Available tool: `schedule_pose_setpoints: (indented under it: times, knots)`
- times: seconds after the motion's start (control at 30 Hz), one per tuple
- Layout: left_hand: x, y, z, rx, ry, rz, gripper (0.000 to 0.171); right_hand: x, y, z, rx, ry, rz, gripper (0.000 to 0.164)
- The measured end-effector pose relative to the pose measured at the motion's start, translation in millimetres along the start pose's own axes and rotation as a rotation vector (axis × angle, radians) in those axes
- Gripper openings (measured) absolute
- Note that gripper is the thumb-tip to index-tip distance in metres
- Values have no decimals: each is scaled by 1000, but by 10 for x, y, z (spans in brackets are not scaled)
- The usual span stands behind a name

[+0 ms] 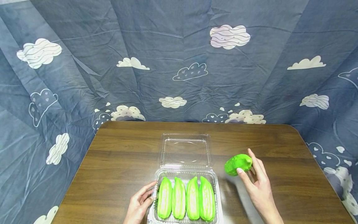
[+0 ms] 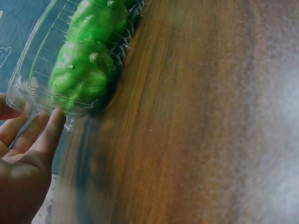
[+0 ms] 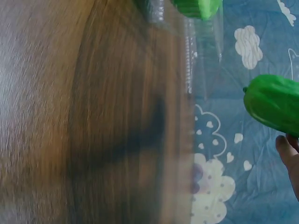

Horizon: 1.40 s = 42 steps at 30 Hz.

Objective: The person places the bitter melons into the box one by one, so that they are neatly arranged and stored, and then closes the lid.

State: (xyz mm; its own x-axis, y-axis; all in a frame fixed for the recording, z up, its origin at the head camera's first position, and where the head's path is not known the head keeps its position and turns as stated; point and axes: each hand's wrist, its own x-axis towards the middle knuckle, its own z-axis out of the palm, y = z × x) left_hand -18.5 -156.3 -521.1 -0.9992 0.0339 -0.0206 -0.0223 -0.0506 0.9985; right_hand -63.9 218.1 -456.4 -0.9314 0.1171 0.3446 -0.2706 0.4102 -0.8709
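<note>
My right hand [image 1: 258, 183] holds a bumpy green cucumber-like vegetable [image 1: 236, 165] between thumb and fingers, raised over the table right of a clear plastic box [image 1: 219, 207]. In the right wrist view, that vegetable [image 3: 273, 102] shows a rounded end with a small nub, above the fingertips. Several similar green vegetables [image 1: 193, 197] lie side by side in the box, their narrow ends pointing away from me. At the box's left edge is my left hand [image 1: 138, 202]. Its extended fingers [image 2: 53, 128] touch the box near the rim in the left wrist view.
The box's transparent lid [image 1: 185, 152] is folded back flat on the brown wooden table [image 1: 126, 146]. Behind the table hangs a blue curtain [image 1: 162, 40] with a cloud pattern, continuing along both sides. The right hand's shadow falls on the table beside the box.
</note>
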Motion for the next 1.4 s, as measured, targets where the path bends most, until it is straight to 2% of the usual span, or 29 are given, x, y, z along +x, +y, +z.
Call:
schedule_pose_setpoints:
  times: [0.23, 0.5, 0.83, 1.03, 1.2, 1.4]
  knots:
    - [1, 5, -2, 9, 0, -7, 47, -22, -63, 88, 23, -23, -26, 69]
    - [-11, 9, -2, 10, 10, -7, 47, -88, -164, 197, 56, -55, -60, 70]
    - [-9, 13, 1, 14, 8, -10, 47, -175, -255, 383, 266, -77, 54, 52]
    - [-6, 16, 1, 12, 8, -12, 48, -223, -297, 484, 276, -70, 123, 47]
    - [-5, 17, 2, 6, 3, -8, 48, -264, -323, 570, 291, -78, 134, 45]
    - [-9, 16, 12, -4, 8, -6, 47, -319, -345, 681, 297, -127, 155, 42]
